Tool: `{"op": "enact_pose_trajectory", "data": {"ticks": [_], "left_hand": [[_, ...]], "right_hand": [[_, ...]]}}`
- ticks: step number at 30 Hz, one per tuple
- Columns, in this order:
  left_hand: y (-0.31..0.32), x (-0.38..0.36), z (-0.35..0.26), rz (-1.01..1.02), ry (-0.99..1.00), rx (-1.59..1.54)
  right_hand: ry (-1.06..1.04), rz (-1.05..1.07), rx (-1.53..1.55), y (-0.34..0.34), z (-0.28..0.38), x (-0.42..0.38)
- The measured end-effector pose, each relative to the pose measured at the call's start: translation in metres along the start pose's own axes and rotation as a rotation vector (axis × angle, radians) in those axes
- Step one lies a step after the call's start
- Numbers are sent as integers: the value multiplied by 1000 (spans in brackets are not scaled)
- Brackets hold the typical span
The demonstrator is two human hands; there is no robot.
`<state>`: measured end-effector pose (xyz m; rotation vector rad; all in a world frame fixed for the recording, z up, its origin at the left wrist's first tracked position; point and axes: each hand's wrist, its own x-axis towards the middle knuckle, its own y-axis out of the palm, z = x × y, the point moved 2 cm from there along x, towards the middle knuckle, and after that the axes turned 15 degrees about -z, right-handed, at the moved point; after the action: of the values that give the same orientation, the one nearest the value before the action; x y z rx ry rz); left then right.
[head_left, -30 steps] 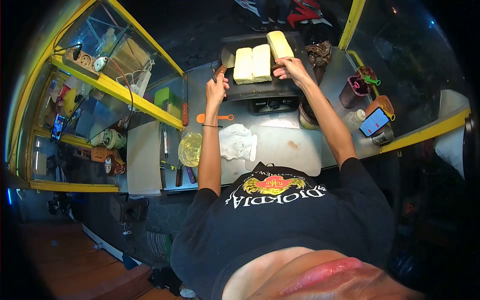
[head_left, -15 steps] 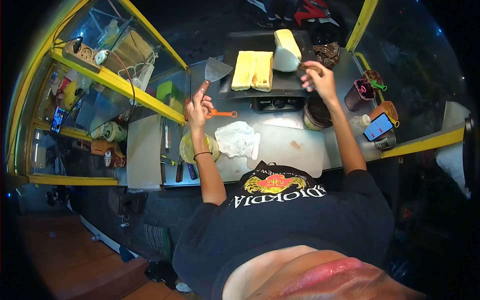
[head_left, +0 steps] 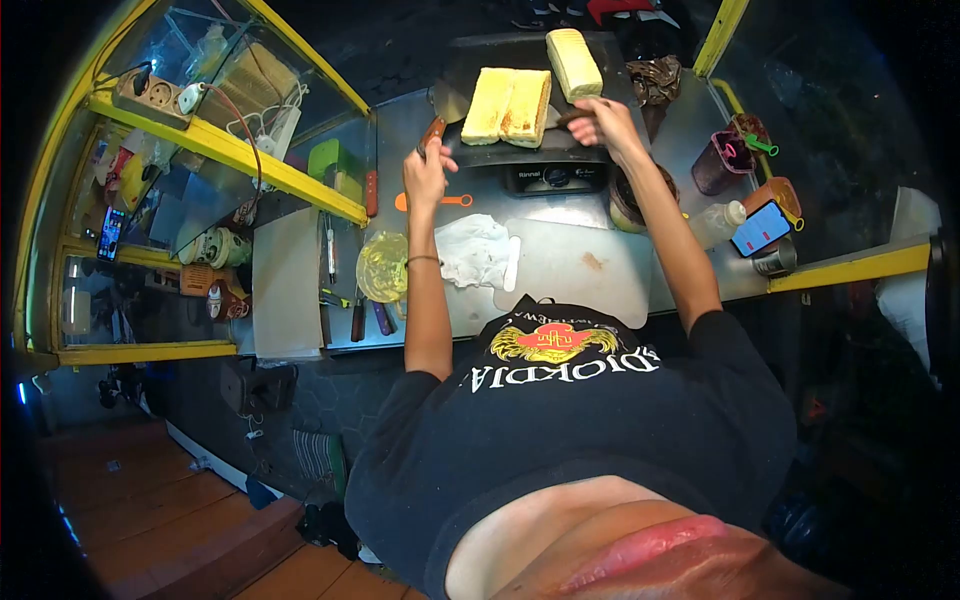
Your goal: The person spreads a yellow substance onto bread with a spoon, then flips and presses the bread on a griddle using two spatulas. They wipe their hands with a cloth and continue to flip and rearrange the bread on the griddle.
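My left hand (head_left: 430, 172) is closed around the wooden handle of a scraper (head_left: 433, 130), whose metal blade sits by the left side of a wide pair of toasted bread slabs (head_left: 507, 104). In my right hand (head_left: 607, 128) is a second scraper (head_left: 574, 116); its blade is at the slabs' right edge, partly hidden. The slabs lie side by side on a dark flat griddle (head_left: 460, 62), yellow on top with a browned patch at the right. A thicker bread block (head_left: 573, 62) rests on the griddle beyond my right hand.
Nearer me are a white cloth (head_left: 472, 250), a pale board (head_left: 590, 265) and a yellowish tub (head_left: 383, 266). An orange tool (head_left: 436, 201) lies by my left wrist. On the right stand a phone (head_left: 761, 229), a clear bottle (head_left: 718, 224) and a dark red container (head_left: 722, 165). Yellow frames flank the counter.
Both scrapers have come to the sides of the bread pair; the right one moved down from near the bread block and its blade is now lower. The view has shifted slightly.
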<state>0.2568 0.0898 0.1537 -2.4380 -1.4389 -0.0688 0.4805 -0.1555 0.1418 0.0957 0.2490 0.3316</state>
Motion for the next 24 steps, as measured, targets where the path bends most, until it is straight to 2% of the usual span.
{"op": "enact_pose_trajectory", "data": {"ticks": [3, 5, 6, 7, 9, 10, 11, 13, 14, 15, 17, 18, 19, 20, 21, 23, 24], "left_hand": [[7, 11, -4, 39, -56, -68], [8, 17, -2, 34, -152, -340], [4, 18, 1, 13, -172, -404], [-1, 19, 2, 15, -165, -410], [-18, 17, 7, 13, -185, -631], [-27, 12, 3, 25, -160, -602], [-34, 7, -1, 26, -159, -602], [-49, -5, -3, -55, -105, -164], [-51, -12, -3, -123, 28, 62], [-49, -19, -1, -125, 23, 62], [-40, -42, -14, -118, 139, 224], [-34, -51, -23, -99, 107, 222], [-29, -58, -26, -69, 163, 243], [-26, -62, -27, -39, 167, 260], [-25, -64, -28, -10, 175, 276], [-26, -67, -27, 7, 157, 235], [-28, -70, -25, 25, 137, 195]], "right_hand": [[-54, 64, -46, 22, 9, 17], [-374, 167, -39, 30, 15, 25], [-456, 215, 4, 29, 15, 29], [-465, 214, 4, 27, 22, 29], [-588, 126, -109, 16, 35, 16], [-633, 81, -115, 10, 40, 11], [-634, 80, -116, 4, 41, 9], [-572, -24, -74, -10, 40, 3], [-540, -32, 23, -13, 37, 0], [-445, -24, 63, -19, 32, -3], [-268, 7, 77, -19, 25, -16], [-178, 29, 21, -14, 19, -19], [-87, 49, -31, -9, 12, -21], [-94, 93, -219, -8, 6, -18], [-93, 93, -218, -7, 3, -16], [-626, 4, -662, -1, 8, -19], [-651, 19, -645, -1, 6, -6]]}}
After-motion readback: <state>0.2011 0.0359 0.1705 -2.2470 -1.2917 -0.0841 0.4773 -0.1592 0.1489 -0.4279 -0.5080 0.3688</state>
